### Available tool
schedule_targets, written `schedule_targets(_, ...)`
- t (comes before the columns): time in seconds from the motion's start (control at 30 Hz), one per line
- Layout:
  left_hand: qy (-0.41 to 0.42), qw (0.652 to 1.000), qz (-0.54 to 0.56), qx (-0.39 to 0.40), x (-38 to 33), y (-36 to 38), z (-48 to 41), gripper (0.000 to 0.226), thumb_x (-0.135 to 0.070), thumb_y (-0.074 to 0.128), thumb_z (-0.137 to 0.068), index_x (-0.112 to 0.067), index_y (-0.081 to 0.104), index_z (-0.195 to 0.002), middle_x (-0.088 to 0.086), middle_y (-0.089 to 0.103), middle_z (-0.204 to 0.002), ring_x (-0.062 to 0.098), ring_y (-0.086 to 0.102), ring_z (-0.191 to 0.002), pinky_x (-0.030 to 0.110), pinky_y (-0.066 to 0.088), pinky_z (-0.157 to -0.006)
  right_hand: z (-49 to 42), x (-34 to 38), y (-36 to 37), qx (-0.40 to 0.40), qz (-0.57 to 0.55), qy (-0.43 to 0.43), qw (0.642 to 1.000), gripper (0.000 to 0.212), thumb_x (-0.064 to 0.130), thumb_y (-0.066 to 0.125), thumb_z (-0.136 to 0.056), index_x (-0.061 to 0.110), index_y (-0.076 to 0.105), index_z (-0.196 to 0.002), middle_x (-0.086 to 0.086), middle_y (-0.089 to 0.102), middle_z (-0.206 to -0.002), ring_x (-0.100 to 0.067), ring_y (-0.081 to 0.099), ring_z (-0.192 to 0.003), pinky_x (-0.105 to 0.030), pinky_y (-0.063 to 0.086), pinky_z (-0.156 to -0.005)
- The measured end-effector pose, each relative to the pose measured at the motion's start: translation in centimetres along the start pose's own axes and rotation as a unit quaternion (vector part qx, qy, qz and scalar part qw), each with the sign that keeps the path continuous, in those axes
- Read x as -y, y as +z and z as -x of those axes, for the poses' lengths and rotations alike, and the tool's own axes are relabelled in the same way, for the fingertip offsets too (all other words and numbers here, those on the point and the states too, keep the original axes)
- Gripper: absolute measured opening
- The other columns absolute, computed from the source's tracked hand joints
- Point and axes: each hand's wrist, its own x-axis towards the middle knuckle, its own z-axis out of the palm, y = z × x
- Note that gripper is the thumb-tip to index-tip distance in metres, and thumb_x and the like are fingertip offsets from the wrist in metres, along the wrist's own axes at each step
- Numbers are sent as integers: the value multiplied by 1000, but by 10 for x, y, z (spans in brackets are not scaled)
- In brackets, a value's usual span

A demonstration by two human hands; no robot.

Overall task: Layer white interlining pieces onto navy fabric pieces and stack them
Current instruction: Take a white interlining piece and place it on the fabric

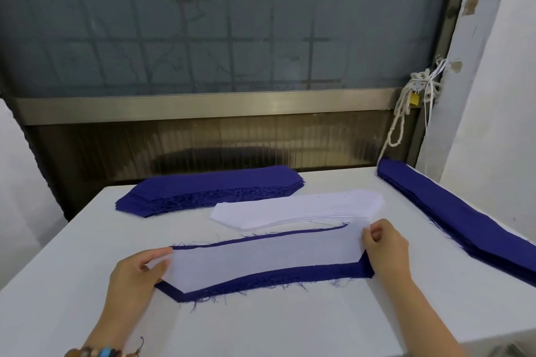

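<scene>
White tabletop [261, 327] below a window [232, 23]: fingers of my left hand [136, 272] and right hand [385, 249] pinch the two ends of a white interlining piece [261, 261] lying on the near layered stack [290, 277], while the interlining pile [298, 209] and navy pile [208, 188] beyond look thick, so much seems left.

Table [261, 324] white; far-edge pile [208, 184] navy; interlining stack [298, 207] white; near interlining [266, 259] bluish-white over navy piece [290, 277]; right-edge strips [452, 211] navy; bracelet [101, 352] brown and turquoise; padlock [414, 99] yellow; rope [401, 113] white.
</scene>
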Motion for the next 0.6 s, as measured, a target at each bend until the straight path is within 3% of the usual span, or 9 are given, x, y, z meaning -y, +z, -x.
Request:
schedule_targets(0.1,15,1000,-15,-9,-2,0,4,19,-8,68,-89,-24,75,-97,-8,71,-97,10,60,-77,1,40,-65,-1,-1,1,6,47,-15,999,15,10,58,-89,8,53,-75,-6,58,-76,-15,49,-65,-23,34,-54)
schedule_targets(0.23,13,999,-32,2,-4,4,9,25,-10,69,-88,-23,72,-109,-5,68,-99,3,55,-75,23,41,-75,-3,-3,1,12,59,-3,998,14,9,60,-86,10,54,-73,-6,58,-76,-13,49,-65,-22,34,-54)
schedule_targets(0.33,4,999,-46,-10,-5,2,8,27,-15,70,-88,-29,68,-112,-2,66,-97,9,57,-78,20,41,-73,-4,-4,1,9,53,6,999,12,8,61,-85,9,54,-75,-6,58,-74,-14,48,-64,-23,35,-54)
schedule_targets(0.47,-1,998,-37,-51,-2,-4,6,20,-15,70,-88,-26,68,-105,0,68,-99,12,62,-81,31,44,-77,-8,-5,1,-6,47,20,999,15,18,60,-90,10,55,-78,-2,57,-70,-12,47,-63,-25,34,-53)
schedule_targets(0.6,19,998,-46,-37,1,-6,3,22,-4,69,-87,-26,73,-82,-9,72,-85,12,67,-77,1,40,-64,-17,-4,-4,29,67,42,996,16,25,63,-89,14,59,-79,4,58,-72,-18,52,-70,-30,35,-58)
